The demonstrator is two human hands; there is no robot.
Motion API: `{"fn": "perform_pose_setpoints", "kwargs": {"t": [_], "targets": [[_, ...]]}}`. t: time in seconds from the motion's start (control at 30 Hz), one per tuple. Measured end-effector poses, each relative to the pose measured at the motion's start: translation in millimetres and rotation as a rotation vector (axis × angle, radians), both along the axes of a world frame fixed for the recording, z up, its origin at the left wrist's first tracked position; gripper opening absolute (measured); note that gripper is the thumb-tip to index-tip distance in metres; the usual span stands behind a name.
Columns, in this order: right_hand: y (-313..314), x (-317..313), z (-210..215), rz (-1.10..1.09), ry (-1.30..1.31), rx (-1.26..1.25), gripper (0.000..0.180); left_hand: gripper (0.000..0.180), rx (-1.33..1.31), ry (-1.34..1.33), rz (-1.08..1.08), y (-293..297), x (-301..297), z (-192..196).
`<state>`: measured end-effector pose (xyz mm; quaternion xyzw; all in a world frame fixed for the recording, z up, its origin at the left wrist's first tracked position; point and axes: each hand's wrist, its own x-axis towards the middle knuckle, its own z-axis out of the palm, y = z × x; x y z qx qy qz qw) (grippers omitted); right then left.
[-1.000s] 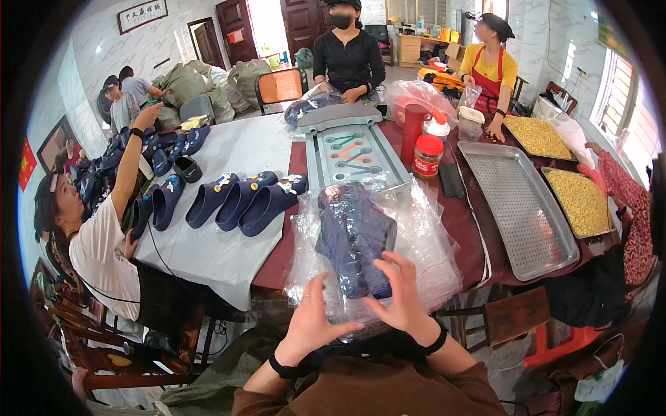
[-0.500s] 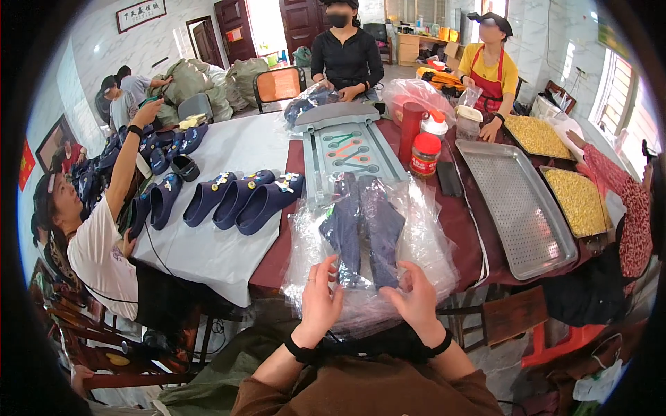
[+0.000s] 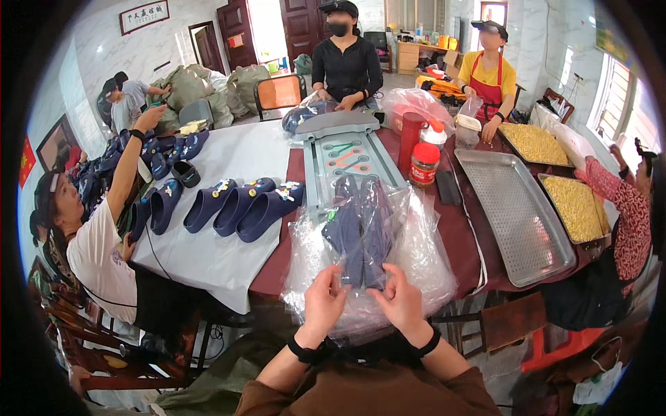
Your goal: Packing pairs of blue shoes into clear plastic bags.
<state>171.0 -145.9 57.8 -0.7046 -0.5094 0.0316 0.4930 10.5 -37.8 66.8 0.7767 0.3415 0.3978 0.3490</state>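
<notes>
A pair of dark blue clogs (image 3: 355, 232) lies side by side inside a clear plastic bag (image 3: 322, 239), toes pointing away from me. My left hand (image 3: 323, 299) is closed at the bag's near left corner, thumb and fingers pinching the film beside the clogs' near ends. On the other side, my right hand (image 3: 398, 298) pinches the film at the near right in the same way. Beneath the bag is a stack of more clear plastic bags (image 3: 427, 267). Just beyond stands a grey plastic stand (image 3: 322, 163), touching the bag's far end.
Three decorated blue clogs (image 3: 262, 215) stand in a row on the white sheet at left. A red-lidded jar (image 3: 424, 165), a red cylinder (image 3: 411, 139) and a perforated metal tray (image 3: 515, 215) are on the right. Trays of yellow pieces (image 3: 574, 208) lie beyond. Co-workers surround the table.
My hands have come closer together and closed on the bag's near edge. The bagged clogs have been drawn together, narrower than before.
</notes>
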Motion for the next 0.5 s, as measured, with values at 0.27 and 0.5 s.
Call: {"fn": "perform_pose_setpoints", "kwargs": {"t": [0.27, 0.5], "targets": [[-28, 11, 17, -0.017, -0.345, -0.093, 0.09, 0.046, 0.235, 0.097, 0.027, -4, -24, -6], [-49, 22, 4, -0.142, -0.102, -0.21, 0.076, 0.043, 0.008, 0.133, 0.098, -7, -51, -1]]}}
